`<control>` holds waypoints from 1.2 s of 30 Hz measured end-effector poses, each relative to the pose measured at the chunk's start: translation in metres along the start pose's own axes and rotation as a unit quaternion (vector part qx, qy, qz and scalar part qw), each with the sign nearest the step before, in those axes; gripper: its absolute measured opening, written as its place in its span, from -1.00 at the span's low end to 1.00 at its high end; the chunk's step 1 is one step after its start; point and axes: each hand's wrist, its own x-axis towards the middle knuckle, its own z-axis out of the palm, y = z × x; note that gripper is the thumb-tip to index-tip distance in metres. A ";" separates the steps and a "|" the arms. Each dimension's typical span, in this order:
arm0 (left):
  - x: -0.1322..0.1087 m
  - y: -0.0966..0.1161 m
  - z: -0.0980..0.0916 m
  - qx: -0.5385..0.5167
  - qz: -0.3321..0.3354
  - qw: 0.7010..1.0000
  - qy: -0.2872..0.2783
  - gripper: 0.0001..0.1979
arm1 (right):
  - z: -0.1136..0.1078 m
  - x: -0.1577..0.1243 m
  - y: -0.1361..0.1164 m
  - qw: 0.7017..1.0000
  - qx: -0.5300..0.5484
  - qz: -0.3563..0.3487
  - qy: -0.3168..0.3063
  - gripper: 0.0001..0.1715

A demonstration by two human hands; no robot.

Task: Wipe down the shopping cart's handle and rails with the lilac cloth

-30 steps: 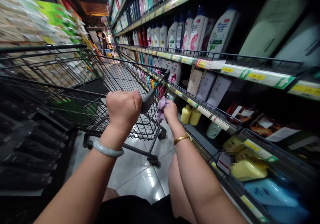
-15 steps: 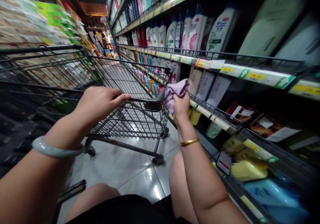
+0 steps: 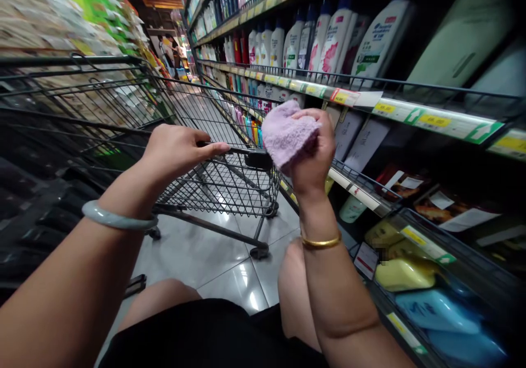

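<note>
A dark wire shopping cart (image 3: 213, 192) stands in front of me on the tiled floor. My left hand (image 3: 176, 146) is wrapped over the cart's handle bar, its thumb lying along the top. In my right hand (image 3: 314, 154) is a fluffy light-purple cloth (image 3: 287, 132), bunched between the fingers. The cloth sits at the right end of the handle, just above the dark end piece (image 3: 258, 160); I cannot tell whether it touches it. The cart's basket shows bare wire mesh.
Shelves on the right hold shampoo bottles (image 3: 337, 39), with a price rail (image 3: 435, 117) along the edge. Lower down lie a yellow bottle (image 3: 405, 273) and a blue bottle (image 3: 438, 310). Stacked packages (image 3: 33, 22) line the left side. People (image 3: 170, 50) stand far down the aisle.
My right hand has turned and lifted slightly, so the cloth now faces me more broadly over the handle's end. My left hand stays on the handle bar; the view has shifted slightly.
</note>
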 end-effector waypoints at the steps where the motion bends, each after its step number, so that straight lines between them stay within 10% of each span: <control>1: 0.000 0.000 0.001 -0.001 0.003 1.000 0.012 -0.22 | -0.002 0.001 -0.006 1.000 -0.019 -0.015 0.019 -0.67; 8: -0.001 0.005 0.004 -0.012 0.024 0.999 0.041 -0.33 | 0.009 -0.008 0.002 0.980 -0.014 0.192 0.059 -0.76; 14: 0.000 0.004 0.007 -0.016 0.039 0.997 0.069 -0.35 | -0.005 0.003 -0.034 0.999 -0.034 -0.014 0.024 -0.85; 19: 0.002 0.005 0.007 -0.014 0.037 0.998 0.058 -0.35 | -0.002 0.000 -0.023 0.993 -0.072 0.060 0.067 -0.91; 25: 0.005 0.006 0.009 -0.010 0.038 0.997 0.065 -0.33 | 0.000 -0.003 -0.060 0.998 -0.027 -0.048 -0.003 -0.83; 32: 0.006 0.012 0.008 -0.007 0.040 0.997 0.067 -0.32 | 0.017 -0.011 -0.049 0.994 -0.005 0.021 0.109 -0.69; 36: 0.005 0.014 0.007 0.006 0.039 0.997 0.064 -0.30 | 0.021 -0.018 -0.066 0.996 -0.057 -0.054 0.038 -0.76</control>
